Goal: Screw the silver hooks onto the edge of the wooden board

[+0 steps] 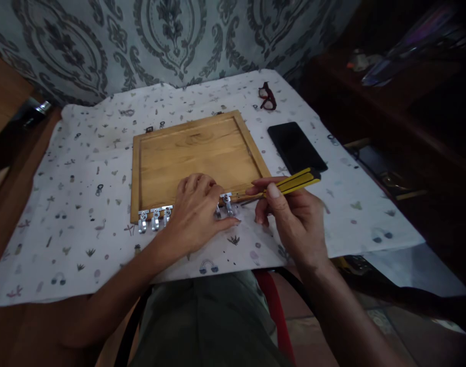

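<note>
Panel [190, 158] lies beneath and beyond the left grip [197, 211], which bears on its near edge among the metal clips [155, 220], apparently to steady it; whether those fingers pinch a clip cannot be told. Right grip [294, 219] pinches a yellow-handled tool [300, 181], slanted probably for access to that edge. Beyond this grip, a phone [297, 148] limits clearance; room extends rightward to the desk [355, 219] edge.

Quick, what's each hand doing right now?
Left hand: open, resting on the wooden panel at its near edge.
Right hand: closed, holding a yellow-handled tool.
</note>
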### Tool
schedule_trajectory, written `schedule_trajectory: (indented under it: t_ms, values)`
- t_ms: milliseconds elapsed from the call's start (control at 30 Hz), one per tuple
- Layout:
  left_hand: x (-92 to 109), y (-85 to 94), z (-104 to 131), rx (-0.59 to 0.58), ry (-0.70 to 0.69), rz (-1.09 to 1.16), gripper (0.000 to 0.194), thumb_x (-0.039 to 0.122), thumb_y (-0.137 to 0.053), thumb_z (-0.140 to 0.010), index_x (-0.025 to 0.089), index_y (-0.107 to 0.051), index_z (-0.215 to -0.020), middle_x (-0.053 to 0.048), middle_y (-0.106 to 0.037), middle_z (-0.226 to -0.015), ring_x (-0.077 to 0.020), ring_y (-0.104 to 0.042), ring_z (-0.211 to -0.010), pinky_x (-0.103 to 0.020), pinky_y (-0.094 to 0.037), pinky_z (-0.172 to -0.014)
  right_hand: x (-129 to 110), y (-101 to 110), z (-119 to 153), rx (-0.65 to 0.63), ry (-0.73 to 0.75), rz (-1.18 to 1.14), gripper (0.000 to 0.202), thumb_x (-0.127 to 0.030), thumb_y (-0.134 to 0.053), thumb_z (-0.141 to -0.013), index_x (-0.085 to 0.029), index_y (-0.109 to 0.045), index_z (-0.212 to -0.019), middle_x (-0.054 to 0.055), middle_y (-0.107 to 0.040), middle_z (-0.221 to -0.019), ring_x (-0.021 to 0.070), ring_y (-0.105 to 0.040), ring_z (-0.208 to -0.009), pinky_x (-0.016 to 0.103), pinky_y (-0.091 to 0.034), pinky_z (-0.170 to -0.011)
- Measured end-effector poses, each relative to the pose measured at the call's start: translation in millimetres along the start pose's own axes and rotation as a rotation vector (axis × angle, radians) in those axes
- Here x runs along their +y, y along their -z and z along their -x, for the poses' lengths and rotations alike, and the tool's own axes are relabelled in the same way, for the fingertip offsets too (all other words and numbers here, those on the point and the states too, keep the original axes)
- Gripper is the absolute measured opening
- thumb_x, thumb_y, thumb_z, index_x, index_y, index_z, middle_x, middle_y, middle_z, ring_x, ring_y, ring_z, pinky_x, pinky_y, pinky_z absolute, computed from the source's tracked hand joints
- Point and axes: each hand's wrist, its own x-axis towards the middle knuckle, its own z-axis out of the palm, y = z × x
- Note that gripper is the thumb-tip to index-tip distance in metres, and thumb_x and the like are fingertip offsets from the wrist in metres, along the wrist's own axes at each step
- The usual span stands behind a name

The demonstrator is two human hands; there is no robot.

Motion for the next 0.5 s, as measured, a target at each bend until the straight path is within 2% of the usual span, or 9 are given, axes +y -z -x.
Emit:
schedule_trajectory:
  t_ms: [167, 500]
  values:
    - [-0.5, -7.2, 2.5, 0.04, 0.003, 0.018, 0.046, 0.053, -0.084, -0.084, 0.019, -0.07, -0.112, -0.011, -0.065, -0.121, -0.0342, -0.053, -0.121, -0.052, -0.045, -0.106, 2.2, -2.7, 0.6, 0.015, 0.003, -0.006, 0.036, -0.056, -0.067, -0.096, -0.021, -0.072, -0.102, 0.004, -0.077, -0.09, 0.0072, -0.056, -0.047, 0.025, -0.045, -0.042]
    - [-0.7, -11.4, -0.5, 0.015, 0.03, 0.01, 0.042, 0.047, -0.082, -0.087, 0.016, -0.071, -0.112, -0.01, -0.066, -0.119, -0.0326, -0.053, -0.121, -0.051, -0.044, -0.107, 4.5, 0.2, 4.0, 0.014, 0.017, -0.028, 0.033, -0.054, -0.069, -0.096, -0.022, -0.074, -0.102, 0.001, -0.077, -0.084, 0.0067, -0.057, -0.047, 0.024, -0.044, -0.043]
